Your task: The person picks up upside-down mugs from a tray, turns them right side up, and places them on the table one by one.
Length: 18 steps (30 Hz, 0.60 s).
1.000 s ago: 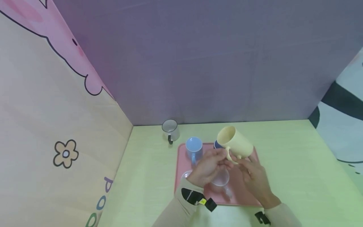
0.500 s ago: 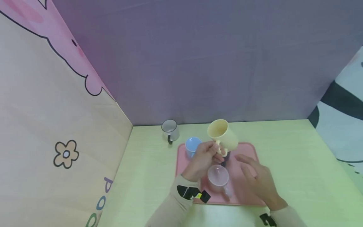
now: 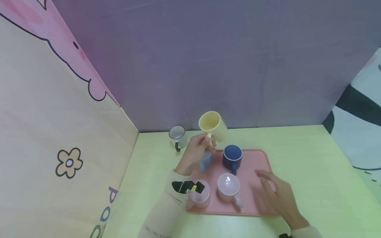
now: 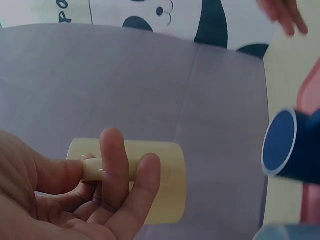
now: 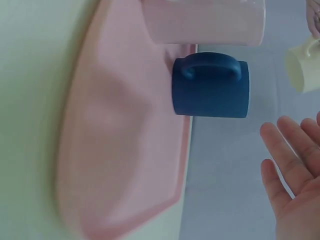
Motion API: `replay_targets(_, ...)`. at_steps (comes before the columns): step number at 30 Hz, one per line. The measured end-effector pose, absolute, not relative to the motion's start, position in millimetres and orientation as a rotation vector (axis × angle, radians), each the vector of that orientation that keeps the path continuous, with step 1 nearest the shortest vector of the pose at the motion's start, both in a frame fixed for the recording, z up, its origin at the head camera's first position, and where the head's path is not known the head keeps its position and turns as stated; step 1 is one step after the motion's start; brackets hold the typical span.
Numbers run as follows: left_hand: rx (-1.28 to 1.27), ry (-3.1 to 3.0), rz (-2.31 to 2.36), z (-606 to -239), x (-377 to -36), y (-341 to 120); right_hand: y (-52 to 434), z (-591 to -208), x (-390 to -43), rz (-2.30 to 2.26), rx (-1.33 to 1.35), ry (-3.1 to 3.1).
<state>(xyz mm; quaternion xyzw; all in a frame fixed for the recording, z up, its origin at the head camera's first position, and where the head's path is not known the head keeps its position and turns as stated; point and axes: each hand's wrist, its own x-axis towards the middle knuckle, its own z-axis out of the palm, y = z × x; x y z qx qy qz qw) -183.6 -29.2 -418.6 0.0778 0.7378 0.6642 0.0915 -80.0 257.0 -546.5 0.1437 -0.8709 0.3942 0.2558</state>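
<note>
My left hand [image 3: 194, 151] holds a pale yellow mug [image 3: 219, 129] by its handle, raised behind the tray's back edge and tilted, mouth toward the head camera. In the left wrist view, the thumb and curled fingers grip the handle of that mug [image 4: 167, 190]. The light blue mug [image 3: 206, 162] on the tray is partly hidden behind this hand. My right hand [image 3: 281, 195] hovers over the tray's right side, holding nothing. In the right wrist view its fingers [image 5: 287, 155] are spread and relaxed, near the dark blue mug [image 5: 210, 100].
The pink tray [image 3: 253, 180] also bears a pale pink cup [image 3: 227, 193] and another pale cup [image 3: 200, 201] at its front left, partly covered by the left wrist. A white mug with a black handle [image 3: 183, 141] stands on the table [image 3: 312, 165] by the grey back wall [image 3: 208, 66].
Both hands were at the yellow mug; the right let go and drew back toward the front right. The left hand carried the mug left and farther back, uncovering the dark blue mug.
</note>
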Motion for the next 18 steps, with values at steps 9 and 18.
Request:
replay_targets(9,0.128,2.329,1.814,-425.8,-217.8,-59.5,265.1,-562.0,-67.8,1.087,0.286,-2.39)
replay_targets(18,0.016,2.371,1.77,-457.8,-244.8,-73.6,270.0,-571.9,-58.8,1.143,0.231,-2.42)
